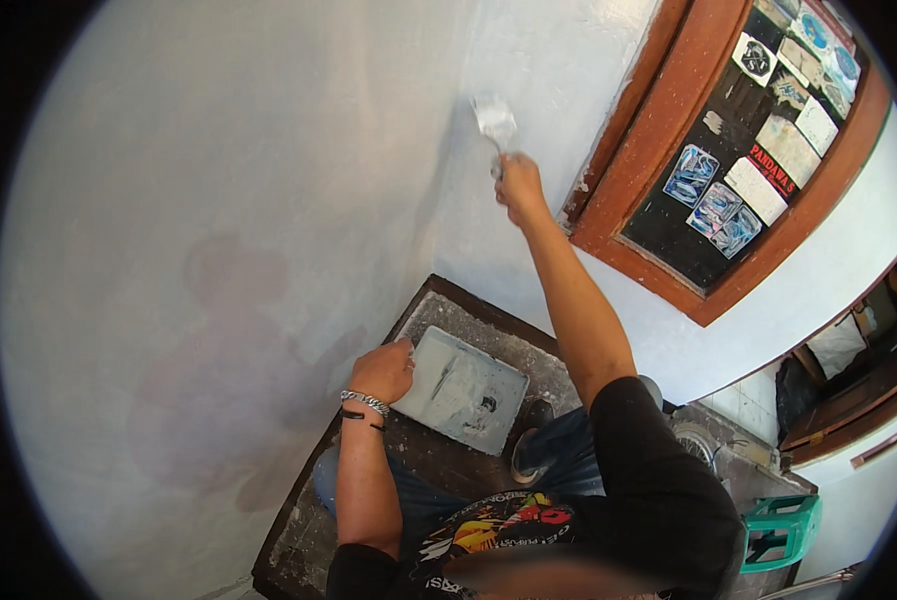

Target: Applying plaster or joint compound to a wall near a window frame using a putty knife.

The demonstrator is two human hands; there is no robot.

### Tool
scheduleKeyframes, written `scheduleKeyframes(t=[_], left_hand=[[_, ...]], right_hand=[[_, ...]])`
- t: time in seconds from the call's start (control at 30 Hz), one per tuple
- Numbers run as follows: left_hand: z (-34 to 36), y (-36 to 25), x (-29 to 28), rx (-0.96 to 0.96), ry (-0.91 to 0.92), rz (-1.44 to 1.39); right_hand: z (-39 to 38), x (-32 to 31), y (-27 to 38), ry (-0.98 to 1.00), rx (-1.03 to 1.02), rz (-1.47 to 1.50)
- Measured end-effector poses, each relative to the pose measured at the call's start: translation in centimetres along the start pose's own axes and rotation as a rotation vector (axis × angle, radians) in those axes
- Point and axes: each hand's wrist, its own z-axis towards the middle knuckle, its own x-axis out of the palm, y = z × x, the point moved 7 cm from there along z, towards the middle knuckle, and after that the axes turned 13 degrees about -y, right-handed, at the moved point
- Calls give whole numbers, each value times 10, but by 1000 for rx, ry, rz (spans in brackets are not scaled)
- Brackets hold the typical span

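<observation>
My right hand (520, 188), its arm stretched forward, is closed around the handle of a paintbrush (495, 118). The brush's wide head is coated in white and lies at the pale wall (549, 70), left of the window frame. Whether it touches the wall is hard to tell. Lower down, my left hand (383, 372) grips the left edge of a grey paint tray (466, 400), its fingers partly hidden. Wet greyish-white paint smears the tray, and a dark patch shows near its right side.
A brown wooden frame (659, 140) surrounds a dark pane with stickers. Another pale wall (169, 180) rises at left, carrying my shadow. Below me is a dark-edged, paint-spattered platform (299, 530). A green plastic stool (781, 530) and a wheel (696, 440) stand at lower right.
</observation>
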Motion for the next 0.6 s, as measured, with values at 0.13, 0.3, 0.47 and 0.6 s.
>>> scheduleKeyframes(t=[0.13, 0.3, 0.47, 0.6], left_hand=[[6, -8, -3, 30, -27, -21], [4, 0, -2, 22, -46, -5], [2, -1, 1, 37, -33, -23], [7, -3, 3, 51, -33, -10]], right_hand=[[22, -9, 49, -85, -417, -133], [-3, -40, -19, -110, -55, -101], [2, -40, 77, -174, -322, -146], [23, -41, 180, -151, -457, 7]])
